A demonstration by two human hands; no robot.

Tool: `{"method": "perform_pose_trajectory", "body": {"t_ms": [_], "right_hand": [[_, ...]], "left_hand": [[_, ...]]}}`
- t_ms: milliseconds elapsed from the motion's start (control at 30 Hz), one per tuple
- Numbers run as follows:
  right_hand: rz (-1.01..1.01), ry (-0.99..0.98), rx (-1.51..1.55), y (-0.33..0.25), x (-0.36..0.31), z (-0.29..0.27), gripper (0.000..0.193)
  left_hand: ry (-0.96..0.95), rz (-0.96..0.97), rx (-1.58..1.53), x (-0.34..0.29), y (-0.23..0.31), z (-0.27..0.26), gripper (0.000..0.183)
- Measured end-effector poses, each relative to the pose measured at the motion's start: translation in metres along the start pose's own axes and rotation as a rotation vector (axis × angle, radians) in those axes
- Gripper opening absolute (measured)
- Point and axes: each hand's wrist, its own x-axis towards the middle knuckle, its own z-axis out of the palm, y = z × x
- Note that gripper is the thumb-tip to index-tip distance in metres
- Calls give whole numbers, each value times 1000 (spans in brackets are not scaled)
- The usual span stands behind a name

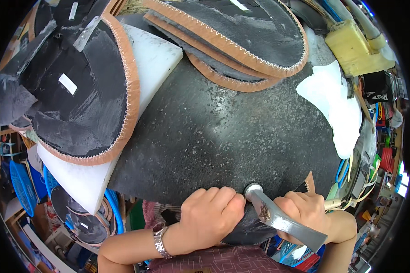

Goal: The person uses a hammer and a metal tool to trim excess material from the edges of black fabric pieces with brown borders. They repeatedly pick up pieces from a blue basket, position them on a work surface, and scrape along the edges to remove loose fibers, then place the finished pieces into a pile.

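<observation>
My left hand (212,219), with a metal watch (160,239) on its wrist, is a closed fist at the near edge of the dark, speckled work surface (223,136). What its fingers grip is hidden. Beside it my right hand (303,213) is closed around a hammer (284,220). The hammer's round face points toward my left knuckles, its flared end toward me; the handle is mostly hidden. A dark scrap with a brown edge (310,183) sticks out behind my right hand. Dark material also shows below, between the hands.
Black panels with brown stitched edging (241,41) are stacked at the far side. Another such panel (77,95) lies on a white slab (155,59) at left. A white sheet (339,109) and a yellow block (351,43) sit at right. Blue baskets (23,186) stand lower left.
</observation>
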Motion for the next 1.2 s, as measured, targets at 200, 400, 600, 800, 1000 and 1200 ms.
{"method": "perform_pose_trajectory", "body": {"t_ms": [200,400,600,800,1000,1200], "right_hand": [[37,47,-23,-7,-2,-1,28],[-27,33,-9,4,5,-12,29],[-118,-56,-60,5,10,-19,31],[-170,-73,-126,2,13,-18,30],[-117,-107,-161,-6,-2,-13,29],[254,204,119,6,-11,-13,7]], "left_hand": [[154,120,7,-16,0,8,24],[76,391,417,-16,6,5,19],[33,502,639,-13,11,6,15],[-55,499,686,-13,18,2,17],[-5,272,464,-18,18,0,18],[190,97,-20,-7,19,14,19]]}}
